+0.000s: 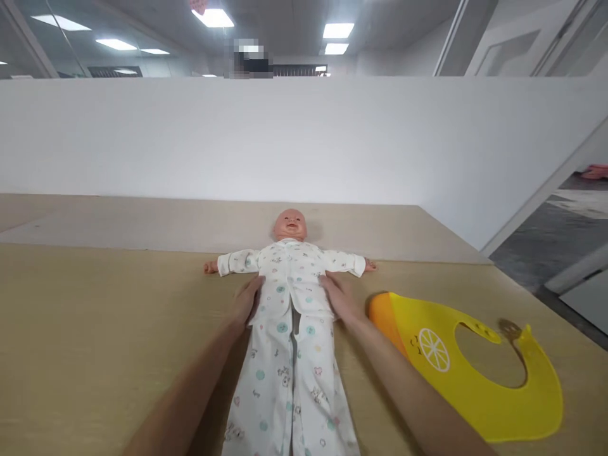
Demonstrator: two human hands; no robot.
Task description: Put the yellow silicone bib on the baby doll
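Head view: left hand [247, 299] and right hand [338, 297] flank the doll [289, 278].

Head camera looks forward-down, close over the table [95, 316].

The doll [289, 278] wears a white top and trousers printed with small teal dots, pink hearts and grey figures. The bib [479, 373] beside it is bright yellow with an orange pocket edge and a white lemon-slice drawing. The table [95, 329] is pale tan wood grain.

Pale wooden table [95, 329] with dressed doll [289, 297] and yellow bib [475, 373]
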